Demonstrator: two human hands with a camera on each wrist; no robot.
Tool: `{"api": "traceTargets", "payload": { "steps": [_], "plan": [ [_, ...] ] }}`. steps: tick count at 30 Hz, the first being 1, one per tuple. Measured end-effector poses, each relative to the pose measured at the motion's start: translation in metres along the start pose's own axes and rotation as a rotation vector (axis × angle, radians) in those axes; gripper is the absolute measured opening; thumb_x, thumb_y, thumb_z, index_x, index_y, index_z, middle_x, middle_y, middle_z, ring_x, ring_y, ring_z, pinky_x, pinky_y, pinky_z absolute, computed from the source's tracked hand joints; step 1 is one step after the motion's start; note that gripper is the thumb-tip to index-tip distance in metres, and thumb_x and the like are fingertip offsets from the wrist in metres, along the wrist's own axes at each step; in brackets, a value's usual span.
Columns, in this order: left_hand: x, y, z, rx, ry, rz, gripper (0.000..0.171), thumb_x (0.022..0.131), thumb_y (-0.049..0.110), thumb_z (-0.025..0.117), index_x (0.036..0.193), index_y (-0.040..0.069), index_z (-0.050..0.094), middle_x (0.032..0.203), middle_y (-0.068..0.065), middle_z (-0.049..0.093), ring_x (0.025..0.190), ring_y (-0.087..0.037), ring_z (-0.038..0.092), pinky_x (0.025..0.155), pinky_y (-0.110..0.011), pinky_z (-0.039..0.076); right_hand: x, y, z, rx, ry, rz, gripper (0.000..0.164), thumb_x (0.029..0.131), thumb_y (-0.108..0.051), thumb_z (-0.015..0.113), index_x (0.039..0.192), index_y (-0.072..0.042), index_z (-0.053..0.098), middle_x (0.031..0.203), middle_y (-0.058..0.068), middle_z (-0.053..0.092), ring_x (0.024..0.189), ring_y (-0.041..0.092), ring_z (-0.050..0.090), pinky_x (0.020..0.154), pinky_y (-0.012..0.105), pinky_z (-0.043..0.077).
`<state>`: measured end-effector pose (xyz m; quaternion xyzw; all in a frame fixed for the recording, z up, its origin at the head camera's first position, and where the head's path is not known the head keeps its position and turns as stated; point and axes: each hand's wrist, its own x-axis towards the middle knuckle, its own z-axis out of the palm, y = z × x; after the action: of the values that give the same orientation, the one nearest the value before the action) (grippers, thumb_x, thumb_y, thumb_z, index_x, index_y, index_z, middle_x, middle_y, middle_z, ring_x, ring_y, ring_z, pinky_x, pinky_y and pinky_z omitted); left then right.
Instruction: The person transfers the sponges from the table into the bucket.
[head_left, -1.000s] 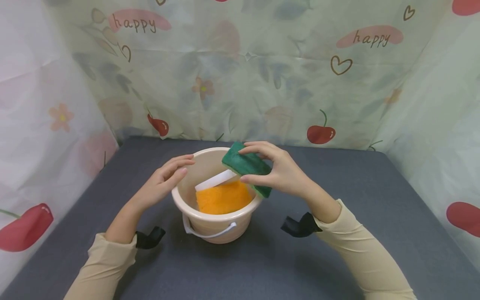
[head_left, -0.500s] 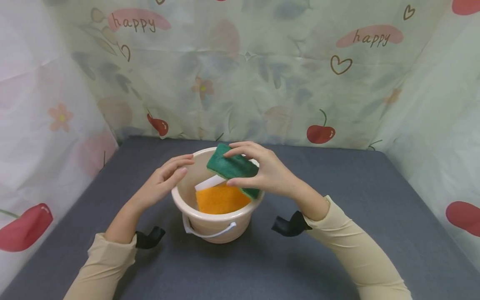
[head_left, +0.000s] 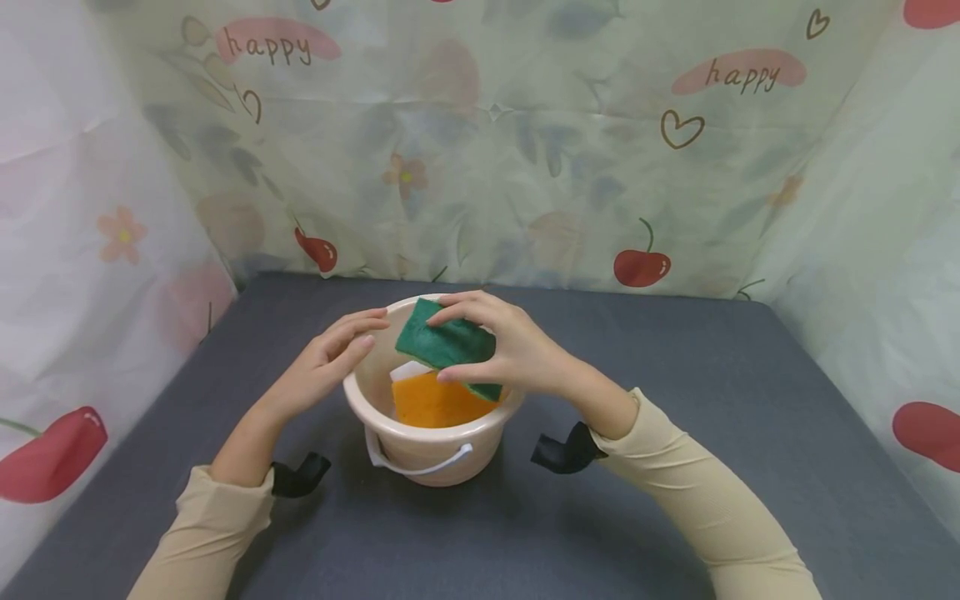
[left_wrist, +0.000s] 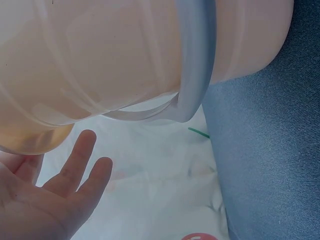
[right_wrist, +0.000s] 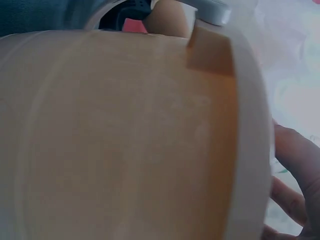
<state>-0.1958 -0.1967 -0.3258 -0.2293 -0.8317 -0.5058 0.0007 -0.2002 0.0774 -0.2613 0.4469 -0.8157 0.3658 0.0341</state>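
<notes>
A green scouring sponge [head_left: 450, 340] is pinched between the thumb and fingers of my right hand [head_left: 517, 346], tilted over the mouth of a cream bucket [head_left: 442, 454]. Inside the bucket lie an orange cloth-like block [head_left: 438, 402] and a white piece [head_left: 408, 371], which the sponge partly covers from above. My left hand [head_left: 333, 358] is at the bucket's left rim with its fingers loosely extended and nothing in them. In the left wrist view its fingers [left_wrist: 75, 165] spread beside the bucket wall [left_wrist: 115, 55]. The right wrist view hides the sponge behind the bucket's side [right_wrist: 125, 135].
The bucket's pale handle [head_left: 427, 468] hangs down at its front. A dark grey table top [head_left: 465, 542] bears the bucket. Printed curtains [head_left: 495, 167] enclose the back and both sides. A black strap [head_left: 300, 477] juts from each wrist.
My right hand has carried the green sponge leftward and a little lower, from the bucket's right rim to over its opening, covering more of the white piece. The left hand stays put.
</notes>
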Motion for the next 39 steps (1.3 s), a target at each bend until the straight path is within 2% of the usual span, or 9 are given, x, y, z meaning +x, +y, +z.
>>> {"api": "traceTargets", "payload": {
  "steps": [8,15,23,26,29,33,39],
  "plan": [
    [0.0,0.001,0.001,0.01,0.003,0.004,0.037,0.101,0.023,0.04,0.134,0.008,0.047,0.151,-0.009,0.031,0.139,-0.031,0.027,0.107,-0.059,0.03,0.001,0.005,0.008,-0.019,-0.056,-0.056,0.051,0.073,-0.022,0.08,0.119,-0.01,0.06,0.137,0.008,0.05,0.128,0.023,0.044,0.101,0.039,0.043],
    [-0.001,0.0,0.0,0.003,-0.002,0.003,0.037,0.101,0.024,0.04,0.134,0.009,0.047,0.151,-0.008,0.031,0.14,-0.031,0.026,0.106,-0.06,0.03,0.002,0.005,0.013,-0.032,-0.111,-0.092,0.052,0.072,-0.021,0.081,0.118,-0.008,0.06,0.131,0.013,0.053,0.124,0.025,0.046,0.1,0.038,0.043],
    [0.0,-0.002,0.0,-0.014,-0.002,0.015,0.037,0.1,0.022,0.041,0.134,0.007,0.046,0.151,-0.009,0.03,0.141,-0.031,0.024,0.107,-0.059,0.027,0.0,0.006,0.013,-0.002,-0.203,-0.123,0.052,0.076,-0.02,0.077,0.121,-0.004,0.057,0.126,0.009,0.058,0.124,0.022,0.049,0.106,0.036,0.038],
    [0.0,-0.002,0.001,-0.015,-0.001,0.011,0.038,0.1,0.023,0.041,0.134,0.007,0.046,0.151,-0.009,0.03,0.141,-0.031,0.024,0.108,-0.059,0.027,-0.002,0.007,0.011,-0.004,-0.199,-0.103,0.049,0.078,-0.02,0.076,0.121,-0.004,0.057,0.125,0.008,0.059,0.121,0.021,0.05,0.104,0.035,0.04],
    [0.0,-0.002,0.001,-0.015,-0.001,0.008,0.038,0.1,0.023,0.041,0.134,0.007,0.046,0.151,-0.009,0.03,0.141,-0.031,0.023,0.108,-0.06,0.027,-0.005,0.007,0.007,-0.022,-0.176,-0.048,0.046,0.079,-0.022,0.075,0.12,-0.007,0.059,0.124,0.006,0.059,0.12,0.018,0.051,0.102,0.035,0.042],
    [0.0,-0.002,0.001,-0.015,-0.002,0.012,0.038,0.1,0.023,0.041,0.135,0.007,0.046,0.151,-0.009,0.029,0.142,-0.031,0.023,0.108,-0.06,0.026,-0.012,0.01,-0.002,-0.03,-0.124,0.017,0.042,0.081,-0.023,0.073,0.119,-0.012,0.061,0.123,0.001,0.06,0.12,0.015,0.052,0.101,0.038,0.043],
    [0.0,-0.001,0.001,-0.01,-0.005,0.023,0.038,0.101,0.022,0.04,0.135,0.007,0.045,0.151,-0.009,0.029,0.142,-0.031,0.022,0.108,-0.06,0.026,-0.028,0.022,-0.017,-0.017,-0.032,0.042,0.039,0.082,-0.017,0.072,0.119,-0.012,0.061,0.123,0.002,0.059,0.119,0.017,0.051,0.1,0.041,0.043]
  ]
}}
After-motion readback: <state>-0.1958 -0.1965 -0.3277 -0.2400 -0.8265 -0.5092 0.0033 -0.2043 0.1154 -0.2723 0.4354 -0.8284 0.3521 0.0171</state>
